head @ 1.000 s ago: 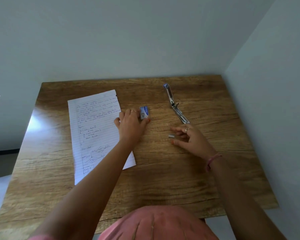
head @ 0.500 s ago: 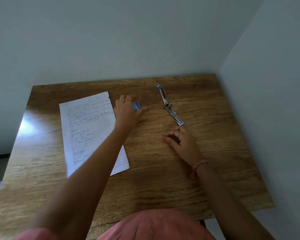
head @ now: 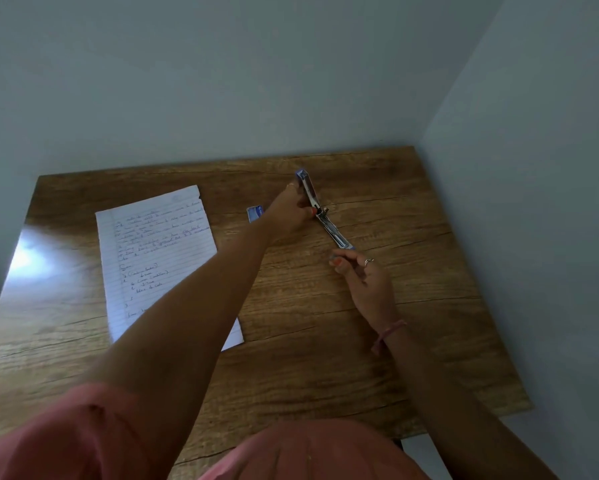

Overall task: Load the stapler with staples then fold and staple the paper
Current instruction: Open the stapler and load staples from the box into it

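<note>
The stapler lies opened out flat on the wooden table, its blue-tipped far arm pointing to the back wall. My left hand reaches across and holds that far arm, thumb by the hinge. My right hand sits at the stapler's near end, with fingertips pinched together on what looks like the small staple strip, which is mostly hidden. The blue staple box lies just left of my left hand. The handwritten lined paper lies flat at the left, partly under my left forearm.
Grey walls close off the table at the back and on the right, so the stapler lies near the corner. A bright glare spot marks the table's left side. The table's front edge is near my body.
My left hand left the staple box and moved right onto the stapler's far arm. My right hand picked up the staple strip from the table and moved up to the stapler's near end.
</note>
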`<control>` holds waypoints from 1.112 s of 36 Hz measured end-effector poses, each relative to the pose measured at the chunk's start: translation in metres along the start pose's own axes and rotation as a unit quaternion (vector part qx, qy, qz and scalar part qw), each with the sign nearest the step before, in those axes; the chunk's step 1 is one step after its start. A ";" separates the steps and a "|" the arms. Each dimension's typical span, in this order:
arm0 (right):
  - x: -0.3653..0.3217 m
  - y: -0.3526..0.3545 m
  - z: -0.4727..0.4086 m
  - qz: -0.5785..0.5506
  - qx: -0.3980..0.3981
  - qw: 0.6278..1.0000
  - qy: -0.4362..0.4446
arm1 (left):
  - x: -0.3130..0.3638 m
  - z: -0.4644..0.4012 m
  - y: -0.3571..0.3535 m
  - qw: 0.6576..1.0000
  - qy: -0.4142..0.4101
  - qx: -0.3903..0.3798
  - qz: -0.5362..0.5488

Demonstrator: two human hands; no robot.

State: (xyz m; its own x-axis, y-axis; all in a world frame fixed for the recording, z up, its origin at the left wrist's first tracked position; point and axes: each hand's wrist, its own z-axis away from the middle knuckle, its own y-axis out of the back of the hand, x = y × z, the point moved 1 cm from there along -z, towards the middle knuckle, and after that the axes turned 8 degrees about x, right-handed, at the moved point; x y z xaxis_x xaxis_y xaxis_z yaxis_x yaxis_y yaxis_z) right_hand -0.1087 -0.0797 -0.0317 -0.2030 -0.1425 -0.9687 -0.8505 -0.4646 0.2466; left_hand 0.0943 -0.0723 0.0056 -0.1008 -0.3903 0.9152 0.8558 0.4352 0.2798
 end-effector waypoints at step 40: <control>-0.039 0.010 -0.013 0.149 -0.023 0.988 0.042 | -0.056 0.057 -0.019 0.871 0.033 0.021 0.489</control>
State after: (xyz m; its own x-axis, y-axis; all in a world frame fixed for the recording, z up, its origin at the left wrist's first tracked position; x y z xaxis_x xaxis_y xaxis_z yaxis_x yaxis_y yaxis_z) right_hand -0.1027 -0.0900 0.0089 -0.3993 -0.3496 -0.8475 -0.7350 -0.4305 0.5239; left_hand 0.0541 -0.0124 -0.0342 0.6966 0.1386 0.7039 0.4964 0.6152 -0.6124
